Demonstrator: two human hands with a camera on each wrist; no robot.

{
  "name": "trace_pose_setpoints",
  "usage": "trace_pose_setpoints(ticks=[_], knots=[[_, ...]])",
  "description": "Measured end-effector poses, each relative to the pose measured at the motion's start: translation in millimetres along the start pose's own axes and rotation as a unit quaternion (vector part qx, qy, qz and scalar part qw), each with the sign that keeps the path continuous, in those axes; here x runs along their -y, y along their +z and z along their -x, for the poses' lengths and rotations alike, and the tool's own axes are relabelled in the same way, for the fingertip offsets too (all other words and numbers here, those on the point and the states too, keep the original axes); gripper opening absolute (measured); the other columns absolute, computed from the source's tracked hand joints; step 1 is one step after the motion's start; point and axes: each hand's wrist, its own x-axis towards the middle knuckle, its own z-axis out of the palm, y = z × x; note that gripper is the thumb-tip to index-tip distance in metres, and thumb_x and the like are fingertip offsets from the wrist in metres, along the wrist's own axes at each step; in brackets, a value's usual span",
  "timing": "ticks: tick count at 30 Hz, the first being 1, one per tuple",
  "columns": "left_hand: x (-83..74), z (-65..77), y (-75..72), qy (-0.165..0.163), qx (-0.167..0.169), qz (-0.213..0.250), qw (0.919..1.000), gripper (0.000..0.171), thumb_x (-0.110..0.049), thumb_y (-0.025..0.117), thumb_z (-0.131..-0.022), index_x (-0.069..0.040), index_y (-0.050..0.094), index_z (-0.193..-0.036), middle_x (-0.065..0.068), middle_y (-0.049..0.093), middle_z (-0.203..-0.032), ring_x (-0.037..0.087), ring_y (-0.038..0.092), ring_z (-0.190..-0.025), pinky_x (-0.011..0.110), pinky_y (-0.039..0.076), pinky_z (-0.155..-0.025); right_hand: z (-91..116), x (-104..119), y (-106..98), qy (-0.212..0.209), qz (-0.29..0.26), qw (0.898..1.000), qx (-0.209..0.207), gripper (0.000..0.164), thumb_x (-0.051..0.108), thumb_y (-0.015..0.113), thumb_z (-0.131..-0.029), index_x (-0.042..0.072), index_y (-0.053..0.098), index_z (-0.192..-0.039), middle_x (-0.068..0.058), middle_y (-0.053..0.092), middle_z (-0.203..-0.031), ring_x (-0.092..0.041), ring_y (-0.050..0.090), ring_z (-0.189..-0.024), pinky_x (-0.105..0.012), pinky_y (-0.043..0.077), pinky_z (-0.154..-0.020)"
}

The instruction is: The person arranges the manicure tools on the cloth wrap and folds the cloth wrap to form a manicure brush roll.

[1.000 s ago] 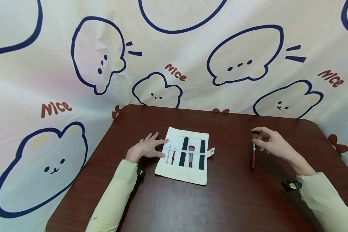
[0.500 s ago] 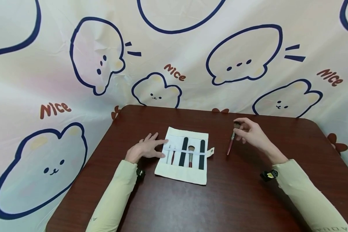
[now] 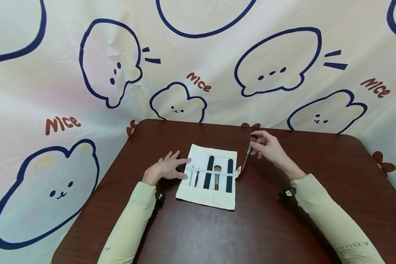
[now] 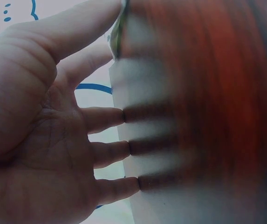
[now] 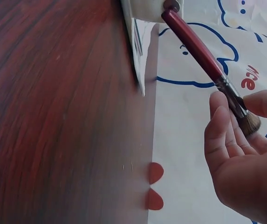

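Note:
A white cloth brush roll (image 3: 204,201) lies unfolded on the table, with tools tucked under its elastic band. Among them are two dark flat strips (image 3: 209,172), a short brush (image 3: 217,178) with a red handle, and two thin tools at the left. My left hand (image 3: 165,169) rests with spread fingers at the roll's left edge, thumb and forefinger touching it. Above the table, right of the roll, my right hand (image 3: 270,148) pinches a makeup brush (image 5: 196,49) near its bristles. Its red handle points down, its end near the roll's snap tab (image 3: 238,171).
The dark brown wooden table (image 3: 198,234) reaches back to a pale curtain (image 3: 217,55) printed with cartoon outlines. A dark device is strapped on each wrist.
My right hand has carried the makeup brush leftward across the table to the roll's right side, tilting its handle toward the roll. My left hand has stayed in place.

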Motion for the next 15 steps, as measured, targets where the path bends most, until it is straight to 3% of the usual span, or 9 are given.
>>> trace_pose_setpoints(ticks=[3,10,15], knots=[[0.0,0.4,-0.3,-0.001,0.0,0.001,1.0,0.07,-0.043,0.068,-0.089,-0.031,0.038,-0.152,0.017,0.01,-0.165,0.044,0.005,-0.151,0.068,0.012,-0.116,-6,2,4,-0.004,-0.017,1.0,-0.014,0.048,0.026,0.062,-0.097,0.011,0.046,-0.14,-0.014,0.064,-0.093,-0.029,0.071,-0.078,-0.034,0.056,-0.059],[0.2,0.9,-0.4,-0.001,0.001,-0.001,1.0,0.07,-0.043,0.068,-0.09,-0.031,0.037,-0.152,0.017,0.01,-0.165,0.044,0.004,-0.151,0.068,0.013,-0.116,-19,6,19,-0.001,-0.062,0.998,-0.025,0.047,0.024,0.063,-0.097,0.006,0.046,-0.137,0.001,0.067,-0.085,-0.019,0.068,-0.07,-0.043,0.057,-0.063],[0.5,-0.1,0.0,0.0,0.002,0.001,1.0,0.071,-0.043,0.068,-0.09,-0.031,0.037,-0.152,0.017,0.01,-0.165,0.044,0.004,-0.152,0.068,0.012,-0.116,-25,8,32,-0.002,-0.087,0.996,-0.023,0.045,0.021,0.061,-0.097,0.005,0.046,-0.137,-0.002,0.065,-0.084,-0.02,0.067,-0.068,-0.038,0.056,-0.06]])
